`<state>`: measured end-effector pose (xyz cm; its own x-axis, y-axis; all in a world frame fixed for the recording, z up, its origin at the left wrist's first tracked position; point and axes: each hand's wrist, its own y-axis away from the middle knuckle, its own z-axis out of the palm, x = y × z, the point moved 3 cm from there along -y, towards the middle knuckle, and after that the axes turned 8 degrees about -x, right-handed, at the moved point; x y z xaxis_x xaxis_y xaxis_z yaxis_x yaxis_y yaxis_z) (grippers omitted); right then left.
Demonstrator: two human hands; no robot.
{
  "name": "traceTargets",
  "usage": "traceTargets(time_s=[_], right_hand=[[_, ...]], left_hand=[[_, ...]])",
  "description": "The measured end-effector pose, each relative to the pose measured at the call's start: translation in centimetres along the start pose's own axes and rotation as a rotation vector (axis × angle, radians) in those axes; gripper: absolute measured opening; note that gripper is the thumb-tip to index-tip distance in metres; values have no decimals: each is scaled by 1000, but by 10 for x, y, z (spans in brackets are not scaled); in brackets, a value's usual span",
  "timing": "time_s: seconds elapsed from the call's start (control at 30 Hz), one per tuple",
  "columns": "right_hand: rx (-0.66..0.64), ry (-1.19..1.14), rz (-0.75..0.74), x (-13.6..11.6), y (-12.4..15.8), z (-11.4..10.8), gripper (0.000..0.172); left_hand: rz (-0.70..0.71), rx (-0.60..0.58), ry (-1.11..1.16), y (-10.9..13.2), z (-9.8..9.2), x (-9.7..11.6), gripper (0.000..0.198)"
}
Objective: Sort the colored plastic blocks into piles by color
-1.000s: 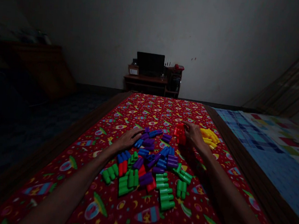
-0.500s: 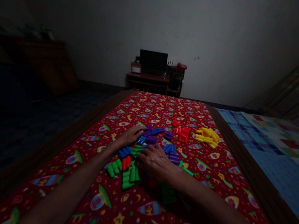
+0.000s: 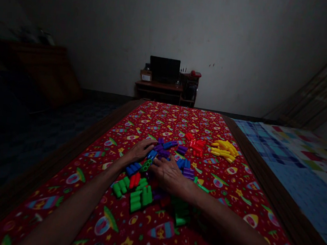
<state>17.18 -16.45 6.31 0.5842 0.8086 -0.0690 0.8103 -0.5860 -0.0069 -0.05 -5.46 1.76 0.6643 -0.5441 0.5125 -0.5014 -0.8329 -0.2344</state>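
Note:
Several green blocks [image 3: 141,199], purple blocks [image 3: 188,173] and blue blocks [image 3: 132,169] lie mixed in the middle of the red patterned cloth [image 3: 164,116]. A red block [image 3: 135,180] sits among the green ones. My left hand [image 3: 142,150] rests at the pile's left edge beside a blue block [image 3: 152,154], its fingers stretched out. Over the pile's centre is my right hand [image 3: 168,173], its fingers bent down near a green block [image 3: 147,165]; its fingertips are partly hidden, and whether it holds anything does not show.
Red blocks [image 3: 197,146] and a heap of yellow blocks [image 3: 224,150] lie apart at the right. Beyond the cloth stands a desk [image 3: 159,86] with a monitor [image 3: 164,69]. A bed with a blue checked cover [image 3: 278,164] is at the right, a wooden cabinet [image 3: 45,69] at the left.
The green block by my right hand's fingers has turned so its round ends show. A green block near the front of the pile has shifted. The view has moved slightly.

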Motion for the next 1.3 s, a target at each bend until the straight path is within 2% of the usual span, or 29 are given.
traceTargets(time_s=[0.1,0.23,0.33,0.5,0.67,0.77,0.97,1.13,1.23,1.3], right_hand=[[34,6,23,-3,-5,0,29],[-5,-1,-37,-8,-8,-3,30],[-47,-107,-93,-2,-5,-7,22],[-17,-225,19,29,0,-11,13],[99,-468,75,62,2,-15,32],[147,-606,160,82,1,-11,33],[99,-739,115,101,1,-3,29],[81,-673,134,97,6,-13,26],[206,-560,109,77,5,-22,22],[249,-468,41,56,2,-21,21]], left_hand=[[-8,-2,22,-1,0,-2,46],[-4,1,28,-1,1,-4,47],[7,-6,23,-1,1,-2,48],[-3,-13,10,-2,0,0,46],[8,5,13,-3,0,-2,44],[7,10,12,-3,1,-3,45],[3,4,16,-2,1,-2,50],[18,-5,11,-2,0,-2,52],[16,-3,13,-2,0,-2,49],[23,0,10,-2,0,-2,49]])
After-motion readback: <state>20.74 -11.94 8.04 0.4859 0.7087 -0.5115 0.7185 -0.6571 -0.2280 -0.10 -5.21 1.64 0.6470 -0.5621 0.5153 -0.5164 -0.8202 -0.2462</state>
